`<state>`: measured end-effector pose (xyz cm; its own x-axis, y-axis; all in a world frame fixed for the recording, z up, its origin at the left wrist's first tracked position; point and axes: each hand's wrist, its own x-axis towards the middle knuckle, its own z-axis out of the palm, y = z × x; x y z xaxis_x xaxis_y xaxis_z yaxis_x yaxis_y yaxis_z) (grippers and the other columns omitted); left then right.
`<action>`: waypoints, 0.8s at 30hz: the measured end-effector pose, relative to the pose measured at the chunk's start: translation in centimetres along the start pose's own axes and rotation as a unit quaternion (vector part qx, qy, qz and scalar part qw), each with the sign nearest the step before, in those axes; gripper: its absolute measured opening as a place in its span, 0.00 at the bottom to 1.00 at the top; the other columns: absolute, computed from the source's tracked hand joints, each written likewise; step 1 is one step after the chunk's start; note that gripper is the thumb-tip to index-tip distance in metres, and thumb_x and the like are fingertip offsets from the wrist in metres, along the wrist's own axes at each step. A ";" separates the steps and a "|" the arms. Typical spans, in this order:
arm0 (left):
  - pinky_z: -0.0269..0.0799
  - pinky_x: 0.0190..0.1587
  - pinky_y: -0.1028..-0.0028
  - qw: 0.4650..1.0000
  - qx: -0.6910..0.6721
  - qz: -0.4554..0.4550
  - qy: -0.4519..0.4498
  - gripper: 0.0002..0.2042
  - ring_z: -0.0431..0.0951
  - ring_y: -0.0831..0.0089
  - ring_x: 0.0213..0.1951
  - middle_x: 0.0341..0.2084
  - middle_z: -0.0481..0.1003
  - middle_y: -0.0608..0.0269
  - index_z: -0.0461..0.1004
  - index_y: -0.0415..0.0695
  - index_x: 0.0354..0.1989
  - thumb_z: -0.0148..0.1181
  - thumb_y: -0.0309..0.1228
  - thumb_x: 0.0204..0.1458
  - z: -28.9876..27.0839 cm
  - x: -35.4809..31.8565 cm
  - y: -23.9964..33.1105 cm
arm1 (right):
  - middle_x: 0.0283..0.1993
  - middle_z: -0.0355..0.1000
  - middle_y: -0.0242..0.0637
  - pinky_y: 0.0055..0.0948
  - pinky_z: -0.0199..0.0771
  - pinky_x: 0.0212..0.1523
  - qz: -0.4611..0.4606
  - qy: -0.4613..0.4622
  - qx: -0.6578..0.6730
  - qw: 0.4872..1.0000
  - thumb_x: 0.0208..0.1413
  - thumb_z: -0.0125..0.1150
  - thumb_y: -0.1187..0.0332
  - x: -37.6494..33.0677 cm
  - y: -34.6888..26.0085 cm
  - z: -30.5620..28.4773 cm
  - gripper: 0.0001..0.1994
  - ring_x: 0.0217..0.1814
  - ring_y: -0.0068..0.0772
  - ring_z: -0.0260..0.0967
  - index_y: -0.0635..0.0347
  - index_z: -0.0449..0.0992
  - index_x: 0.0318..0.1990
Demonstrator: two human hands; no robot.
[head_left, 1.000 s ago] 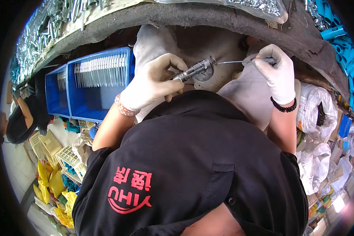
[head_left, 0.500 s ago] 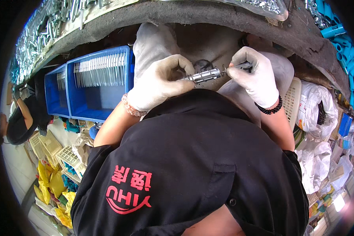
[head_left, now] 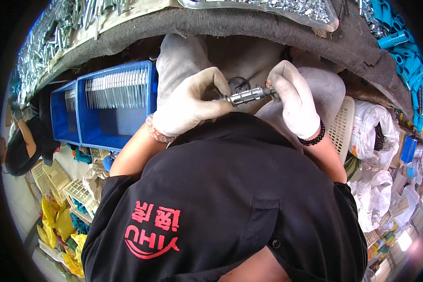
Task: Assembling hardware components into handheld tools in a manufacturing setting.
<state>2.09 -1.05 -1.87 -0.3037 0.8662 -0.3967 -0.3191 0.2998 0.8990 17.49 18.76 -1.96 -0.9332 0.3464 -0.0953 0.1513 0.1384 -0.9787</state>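
Note:
A shiny slotted metal cylinder (head_left: 250, 96) lies nearly level between my gloved hands, over my lap. At its left end, the thumb and fingers of my left hand (head_left: 190, 99) are pinched round it. My right hand (head_left: 293, 101) has its fingers closed at the cylinder's right end, and they partly cover that end. Whether a smaller part sits in the right fingertips, I cannot make out. A dark round object (head_left: 239, 83) shows just behind the cylinder.
Blue bins (head_left: 120, 123) with rows of thin metal rods stand at left. Along the workbench edge (head_left: 249, 24) are a clear tray (head_left: 332, 23) of small metal parts, loose metal tubes (head_left: 56, 40) and blue tubes (head_left: 409, 61). White bags (head_left: 373, 188) and a cream basket (head_left: 341, 126) are right. A co-worker (head_left: 28, 136) is far left.
My right hand has moved left and closed onto the cylinder's right end, where a gap with a thin part showed before. The cylinder now tilts slightly differently; the left hand keeps its pinch.

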 end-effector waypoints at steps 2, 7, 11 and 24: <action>0.64 0.27 0.81 1.000 0.011 0.016 -0.001 0.10 0.70 0.84 0.26 0.26 0.73 0.68 0.71 0.42 0.37 0.67 0.27 0.50 0.1 0.3 0.2 | 0.29 0.66 0.38 0.31 0.67 0.36 -0.036 0.018 -0.013 0.999 0.66 0.47 0.70 0.1 -0.2 0.2 0.08 0.31 0.32 0.65 0.65 0.69 0.37; 0.66 0.31 0.81 0.996 0.042 0.075 0.014 0.10 0.71 0.85 0.29 0.27 0.73 0.69 0.71 0.41 0.37 0.67 0.27 0.50 0.4 1.1 0.7 | 0.30 0.66 0.39 0.32 0.68 0.36 -0.126 0.047 -0.119 0.984 0.65 0.50 0.72 0.5 -0.4 -0.1 0.05 0.31 0.35 0.66 0.64 0.68 0.40; 0.67 0.32 0.80 0.999 0.044 0.007 0.009 0.10 0.72 0.83 0.31 0.28 0.73 0.69 0.70 0.41 0.36 0.66 0.27 0.51 0.4 1.1 2.7 | 0.31 0.68 0.42 0.35 0.71 0.37 0.013 0.088 -0.024 0.996 0.65 0.52 0.70 0.0 -0.4 -1.0 0.05 0.32 0.37 0.69 0.62 0.68 0.41; 0.63 0.25 0.83 0.998 -0.054 -0.025 -0.016 0.09 0.69 0.82 0.24 0.29 0.71 0.65 0.65 0.43 0.46 0.56 0.24 0.60 0.0 -0.7 1.7 | 0.44 0.79 0.53 0.40 0.76 0.51 -0.037 0.563 -0.408 0.718 0.53 0.67 0.51 5.5 -5.6 -26.7 0.24 0.47 0.52 0.78 0.65 0.77 0.46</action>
<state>1.77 -1.13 -0.08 -0.2563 0.8646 -0.4322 -0.4277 0.2995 0.8528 20.23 44.69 7.90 -0.1625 0.7767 0.6086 0.6835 0.5334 -0.4983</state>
